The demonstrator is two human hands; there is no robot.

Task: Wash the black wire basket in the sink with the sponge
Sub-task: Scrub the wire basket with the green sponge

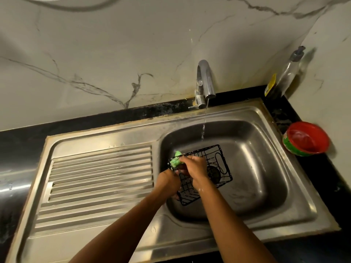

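The black wire basket (214, 164) is tilted inside the steel sink (266, 177), over the drain. My left hand (168, 179) grips the basket's near left edge from outside. Reaching into the basket, my right hand (193, 166) holds the green sponge (175, 160) against the basket's far left rim. A thin stream of water falls from the tap (205, 80) just behind the basket.
A ribbed draining board (100, 177) lies left of the bowl. A red bowl (305, 138) stands on the black counter at the right, with a soap dispenser bottle (286, 73) in the back right corner. Marble wall behind.
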